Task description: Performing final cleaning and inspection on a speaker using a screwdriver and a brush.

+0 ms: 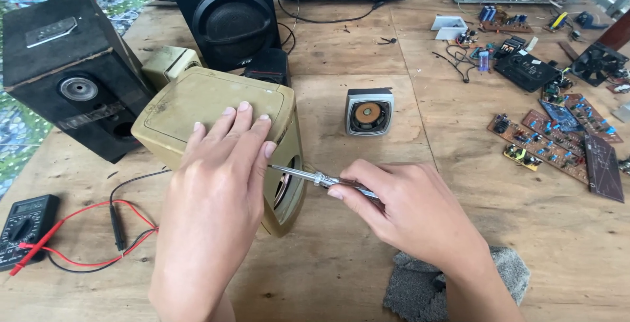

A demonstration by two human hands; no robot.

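On the wooden workbench (341, 60), a yellowed speaker box (216, 109) lies tipped just beside a black speaker (65, 66). Left hand (216, 184) presses flat on it, fingers spread open. Right hand (413, 210) pinches a screwdriver (315, 178), its tip at the speaker box's front face.

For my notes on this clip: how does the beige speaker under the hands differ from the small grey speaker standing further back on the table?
The beige speaker is larger and tilted, pressed under the left hand; the small grey speaker stands upright, untouched. The right hand points a screwdriver at the beige speaker's front, which faces right, while the grey one's cone faces the camera. Both are boxy, with a round driver opening.
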